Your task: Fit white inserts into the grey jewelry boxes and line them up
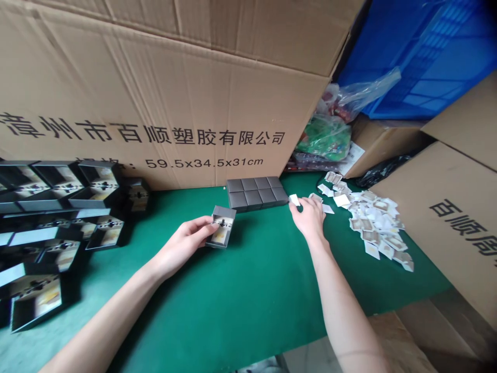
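Observation:
My left hand (185, 241) grips a small dark hinged box (222, 228) with its lid up, just over the green table. Inside the box show a pale lining, a black fitting and a yellowish patch. My right hand (309, 218) is closed, with a small white piece (294, 200) pinched at its fingertips. It is beside the right end of a block of closed dark boxes (256, 194) set in rows. A loose pile of white folded pieces (375, 215) lies to the right of this hand.
Several dark boxes with raised lids (103, 189) stand along the left side of the green table (240, 305). A large cardboard carton (174, 93) forms the back wall. Another carton (446, 217) bounds the right; plastic bags (326, 134) and a blue crate (423, 62) sit behind.

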Tool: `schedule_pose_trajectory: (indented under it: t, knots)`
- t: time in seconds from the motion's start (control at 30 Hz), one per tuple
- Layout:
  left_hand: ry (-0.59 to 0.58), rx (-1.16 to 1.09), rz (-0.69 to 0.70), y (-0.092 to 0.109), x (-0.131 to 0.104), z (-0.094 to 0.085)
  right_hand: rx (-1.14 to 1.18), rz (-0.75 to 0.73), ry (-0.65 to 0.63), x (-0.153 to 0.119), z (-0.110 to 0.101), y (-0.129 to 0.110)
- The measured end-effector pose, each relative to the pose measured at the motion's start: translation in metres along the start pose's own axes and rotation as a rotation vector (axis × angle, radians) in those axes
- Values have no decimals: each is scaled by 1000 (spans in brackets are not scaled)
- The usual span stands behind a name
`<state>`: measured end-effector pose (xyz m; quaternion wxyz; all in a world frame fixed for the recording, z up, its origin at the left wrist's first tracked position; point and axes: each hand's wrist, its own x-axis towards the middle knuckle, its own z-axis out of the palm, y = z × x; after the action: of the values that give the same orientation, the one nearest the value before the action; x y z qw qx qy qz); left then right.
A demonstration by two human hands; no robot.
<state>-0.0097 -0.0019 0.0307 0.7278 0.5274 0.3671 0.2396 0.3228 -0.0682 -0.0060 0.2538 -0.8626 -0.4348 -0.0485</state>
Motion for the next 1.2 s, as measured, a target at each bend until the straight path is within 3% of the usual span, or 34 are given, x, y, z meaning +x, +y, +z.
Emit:
schedule_pose_trajectory:
  t: [0.2,0.4,0.53,0.67,0.8,0.93,1.03,1.1,1.2]
  knots:
    - [23,37,9,-4,2,-3,152,-161,-68,-9,-16,10]
    - [17,9,7,-3,1,-3,207,-178,-204,-26,-42,24]
    - [15,22,5,-3,1,-3,323,-302,-333,-51,-57,13]
    - [14,-19,-3,-1,0,-1,456,-314,-497,-71,-65,1]
    - [28,-34,-8,1,-1,1,541,-348,-434,-77,-66,-7]
    - [26,-38,0,2,-1,1,651,-228,-288,-77,-67,-36]
    - [30,-48,12,0,-1,0,817,-121,-389,-79,-58,-74]
    - [31,-49,25,-2,0,0,985,-113,-527,-82,-45,-100]
    - [38,-47,40,-2,-1,0,1125,-49,-476,-89,-20,-126]
